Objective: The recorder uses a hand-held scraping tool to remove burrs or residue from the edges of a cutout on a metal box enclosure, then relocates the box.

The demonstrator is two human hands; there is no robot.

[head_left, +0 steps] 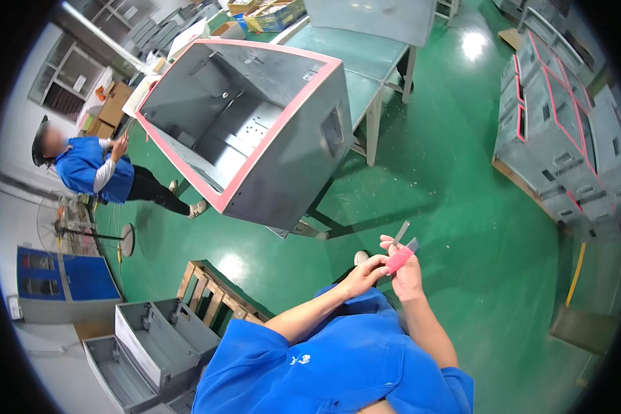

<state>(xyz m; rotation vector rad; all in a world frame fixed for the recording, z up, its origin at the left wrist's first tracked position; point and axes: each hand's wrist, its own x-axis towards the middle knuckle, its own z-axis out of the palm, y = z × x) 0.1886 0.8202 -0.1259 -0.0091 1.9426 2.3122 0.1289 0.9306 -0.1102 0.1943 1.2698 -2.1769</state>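
In front of my body my two hands meet over the green floor. My right hand [407, 278] is closed round a small pink-red piece [398, 259] with a grey, flat tip; its exact kind is unclear. A thin grey strip [401, 232] sticks up beside it from the same hand's fingers. My left hand [363, 277] is closed, its fingertips pinching the lower left end of the pink-red piece. Ahead of both hands, apart from them, a large open grey metal cabinet [293, 162] rests tilted, with pink edging round its opening.
A green-topped table [355, 52] stands behind the cabinet. Grey cabinets with pink edges [559, 131] are stacked at right. Lower left are grey metal boxes [162, 345] and a wooden pallet [217, 297]. A person in blue [93, 165] stands at far left, near a round-based stand [127, 239].
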